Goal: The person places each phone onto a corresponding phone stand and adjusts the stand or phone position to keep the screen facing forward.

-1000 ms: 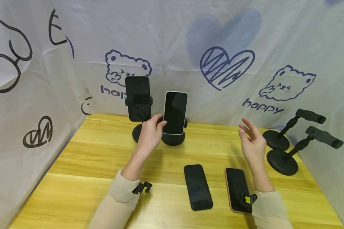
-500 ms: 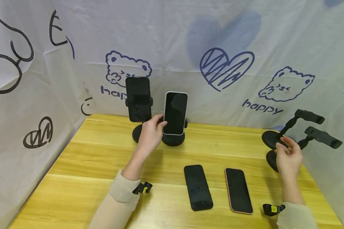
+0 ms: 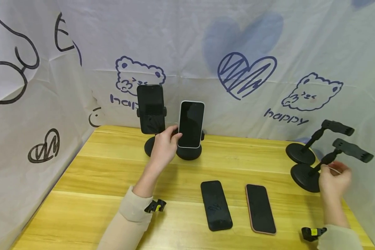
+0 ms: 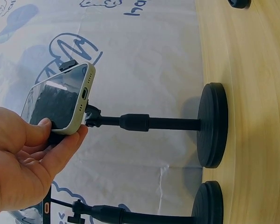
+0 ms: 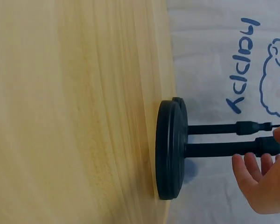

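Observation:
My left hand (image 3: 164,146) pinches the lower left edge of a white-edged phone (image 3: 191,124), which stands upright in a black phone stand (image 3: 189,153). In the left wrist view the thumb lies on the front of the phone (image 4: 60,100) and the fingers are behind and under it. On the right, my right hand (image 3: 335,178) is at the pole of the nearer of two phone stands (image 3: 305,177) without phones. The right wrist view has the thumb and fingers on either side of that pole (image 5: 219,149), the fingertips close to it and loosely bent.
Another black phone (image 3: 150,109) stands in a stand at the left. Two phones lie flat on the wooden table (image 3: 106,180), a black phone (image 3: 216,205) and a pink-edged phone (image 3: 260,209). The farther stand (image 3: 300,153) is close behind. A drawn-on white cloth (image 3: 200,41) hangs behind the table.
My right hand has moved to the right, from beside the lying phones' far side over to the nearer stand's pole. The left hand stays on the white-edged phone.

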The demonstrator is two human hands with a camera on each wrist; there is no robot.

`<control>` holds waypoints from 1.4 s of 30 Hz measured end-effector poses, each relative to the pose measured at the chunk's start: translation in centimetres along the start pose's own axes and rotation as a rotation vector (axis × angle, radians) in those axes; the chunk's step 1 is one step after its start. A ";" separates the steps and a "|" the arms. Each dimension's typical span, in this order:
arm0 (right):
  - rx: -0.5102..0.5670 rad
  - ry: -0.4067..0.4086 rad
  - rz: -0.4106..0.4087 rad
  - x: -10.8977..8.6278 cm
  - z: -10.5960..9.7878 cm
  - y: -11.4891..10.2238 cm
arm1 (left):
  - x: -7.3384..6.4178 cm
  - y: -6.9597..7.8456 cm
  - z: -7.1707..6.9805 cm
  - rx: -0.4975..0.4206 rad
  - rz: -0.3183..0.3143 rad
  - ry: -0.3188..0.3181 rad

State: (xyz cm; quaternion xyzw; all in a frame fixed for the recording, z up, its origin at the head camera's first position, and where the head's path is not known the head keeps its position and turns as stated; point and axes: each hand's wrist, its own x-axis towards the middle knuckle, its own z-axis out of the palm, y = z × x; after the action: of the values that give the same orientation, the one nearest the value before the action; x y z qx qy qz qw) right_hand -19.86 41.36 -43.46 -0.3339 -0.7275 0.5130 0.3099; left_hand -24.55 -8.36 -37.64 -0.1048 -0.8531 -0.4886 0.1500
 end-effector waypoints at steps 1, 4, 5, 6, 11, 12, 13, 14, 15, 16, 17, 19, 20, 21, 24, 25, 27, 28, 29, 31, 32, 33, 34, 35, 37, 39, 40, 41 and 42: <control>-0.003 0.005 0.012 0.1 0.0 0.1 | 0.0 0.0 0.0 -0.001 0.000 0.001; 0.003 -0.003 0.053 0.5 -0.1 0.2 | -0.1 -0.1 0.1 -0.004 0.010 0.001; -0.001 -0.009 0.060 0.7 -0.1 0.3 | -0.1 -0.1 0.1 -0.005 0.014 0.003; -0.008 -0.016 0.067 0.8 -0.1 0.3 | -0.2 -0.1 0.2 -0.007 0.018 0.005; -0.094 -0.048 0.076 1.6 0.0 0.5 | -0.2 -0.1 0.4 -0.002 0.030 0.009; -0.107 -0.050 0.074 1.7 0.0 0.5 | -0.2 -0.1 0.4 -0.001 0.030 0.009; -0.117 -0.052 0.069 1.8 0.1 0.5 | -0.2 -0.1 0.4 0.000 0.032 0.008; -0.127 -0.052 0.062 1.9 0.1 0.6 | -0.2 -0.1 0.4 0.002 0.033 0.008; -0.130 -0.052 0.052 2.1 0.1 0.6 | -0.2 -0.1 0.4 0.003 0.036 0.008; -0.135 -0.050 0.041 2.2 0.2 0.7 | -0.2 -0.1 0.4 0.003 0.038 0.008; -0.139 -0.047 0.029 2.2 0.2 0.8 | -0.2 -0.1 0.4 0.001 0.039 0.007; -0.151 -0.044 0.009 2.3 0.2 0.9 | -0.2 -0.1 0.4 -0.001 0.041 0.005; -0.161 -0.042 -0.002 2.4 0.3 0.9 | -0.2 -0.1 0.4 -0.001 0.040 0.005; -0.174 -0.040 -0.013 2.4 0.3 0.8 | -0.2 -0.1 0.4 0.000 0.040 0.004; -0.213 -0.045 -0.030 2.4 0.4 0.7 | -0.1 -0.1 0.3 -0.001 0.035 0.005; -0.223 -0.048 -0.038 2.3 0.5 0.6 | -0.1 -0.2 0.3 0.001 0.034 0.006; -0.236 -0.052 -0.047 2.3 0.6 0.5 | -0.1 -0.2 0.3 0.003 0.033 0.007; -0.237 -0.057 -0.047 2.2 0.7 0.4 | -0.1 -0.1 0.3 0.005 0.032 0.007; -0.237 -0.066 -0.047 2.1 0.8 0.3 | -0.1 -0.1 0.2 0.003 0.028 0.006; -0.234 -0.081 -0.052 1.9 1.0 0.2 | -0.1 -0.1 0.2 0.002 0.020 0.005; -0.234 -0.087 -0.058 1.8 1.1 0.1 | -0.1 -0.2 0.2 0.001 0.017 0.003; -0.233 -0.094 -0.064 1.6 1.3 0.0 | -0.1 -0.2 0.2 -0.001 0.015 0.003; -0.231 -0.099 -0.073 1.5 1.4 -0.2 | -0.1 -0.2 0.2 0.000 0.013 0.003; -0.232 -0.106 -0.084 1.4 1.6 -0.3 | -0.1 -0.2 0.2 -0.003 0.011 0.003; -0.230 -0.109 -0.112 1.1 2.0 -0.7 | 0.0 -0.2 0.1 -0.002 0.012 0.003; -0.224 -0.123 -0.128 0.9 2.4 -1.1 | 0.0 -0.1 0.1 0.002 0.015 0.005; -0.217 -0.133 -0.136 0.7 2.7 -1.4 | 0.0 -0.1 0.1 0.002 0.014 0.006; -0.214 -0.146 -0.143 0.6 2.9 -1.6 | 0.0 -0.1 0.1 -0.001 0.013 0.007; -0.211 -0.156 -0.153 0.5 3.2 -1.8 | 0.0 -0.1 0.1 -0.001 0.014 0.007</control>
State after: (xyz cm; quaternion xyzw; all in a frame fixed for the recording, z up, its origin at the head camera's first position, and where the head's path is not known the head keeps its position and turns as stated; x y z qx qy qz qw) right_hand -22.97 39.59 -42.57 -0.2675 -0.8226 0.4328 0.2538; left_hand -24.61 -8.34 -37.71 -0.1091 -0.8517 -0.4882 0.1562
